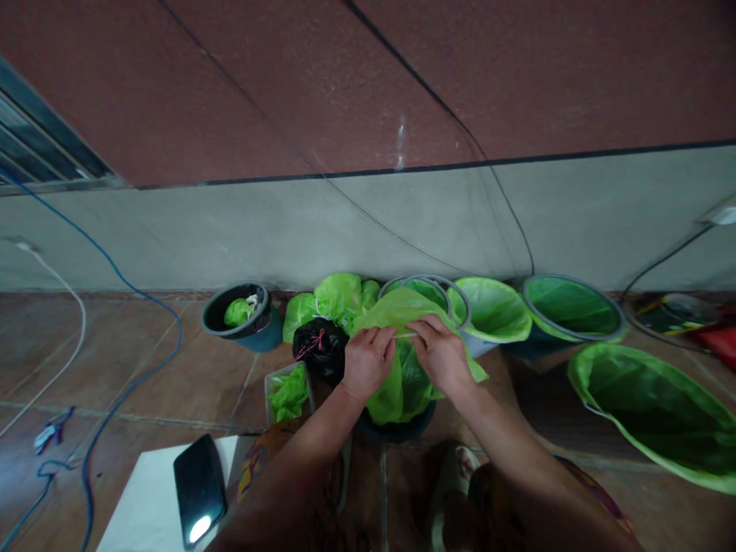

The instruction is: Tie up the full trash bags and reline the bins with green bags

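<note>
A green plastic bag (385,399) hangs inside a dark bin (396,434) on the floor between my feet. My left hand (369,362) pinches the bag's raised edge with closed fingers. Close beside it, my right hand (441,354) grips the same edge, its fingers also closed. The bag's far side rises behind both hands and partly covers the grey bin rims (425,279) there. Just left of my left hand sits a black tied bag (320,346) with a red tie, in front of several full green bags (338,296).
Green-lined bins stand right: one by the wall (573,308), a larger one nearer (655,414). A dark-lined bin (253,326) and a small box (307,395) of green bags stand left. A phone (199,491) lies on a white surface; a blue cable (129,395) crosses the floor.
</note>
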`<act>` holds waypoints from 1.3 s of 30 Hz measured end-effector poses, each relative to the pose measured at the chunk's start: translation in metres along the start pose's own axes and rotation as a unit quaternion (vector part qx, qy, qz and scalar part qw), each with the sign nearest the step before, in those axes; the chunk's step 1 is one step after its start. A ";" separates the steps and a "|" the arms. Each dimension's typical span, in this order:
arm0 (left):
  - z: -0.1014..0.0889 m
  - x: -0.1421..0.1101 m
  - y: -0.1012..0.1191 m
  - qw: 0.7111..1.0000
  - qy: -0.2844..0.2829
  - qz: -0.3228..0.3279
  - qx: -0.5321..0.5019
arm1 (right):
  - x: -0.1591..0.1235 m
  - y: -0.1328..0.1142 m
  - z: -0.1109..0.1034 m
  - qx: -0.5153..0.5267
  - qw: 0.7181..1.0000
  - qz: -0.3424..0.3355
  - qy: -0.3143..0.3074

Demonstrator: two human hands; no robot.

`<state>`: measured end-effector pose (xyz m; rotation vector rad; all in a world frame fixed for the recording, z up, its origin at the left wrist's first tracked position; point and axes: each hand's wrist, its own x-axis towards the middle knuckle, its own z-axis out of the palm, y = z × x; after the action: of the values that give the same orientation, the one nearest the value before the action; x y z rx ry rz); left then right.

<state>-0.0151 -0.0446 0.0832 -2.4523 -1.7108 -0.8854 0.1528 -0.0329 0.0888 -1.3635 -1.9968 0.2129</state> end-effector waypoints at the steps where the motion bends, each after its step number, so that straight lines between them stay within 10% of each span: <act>1: 0.001 -0.001 0.000 1.000 -0.011 -0.009 0.001 | 0.000 0.002 -0.002 0.010 1.000 0.004 0.009; 21: -0.019 0.014 -0.050 0.979 0.149 -0.140 -0.001 | 0.005 0.043 -0.050 0.053 0.969 0.176 0.166; 25: -0.027 0.015 -0.059 0.970 0.176 -0.170 0.008 | 0.001 0.059 -0.054 0.041 0.964 0.228 0.131; 29: -0.031 0.016 -0.062 0.964 0.175 -0.200 0.022 | -0.004 0.076 -0.054 -0.059 0.964 0.254 -0.042; 32: -0.027 0.015 -0.054 0.970 0.136 -0.201 0.021 | -0.007 0.066 -0.046 -0.153 0.953 0.229 -0.127; 39: -0.007 0.004 -0.014 0.992 0.041 -0.120 0.001 | -0.006 -0.009 -0.002 -0.118 0.992 0.006 -0.037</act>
<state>-0.0292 -0.0384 0.0869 -2.2071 -2.0043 -0.9885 0.1486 -0.0422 0.0926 -1.5327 -2.1289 0.0319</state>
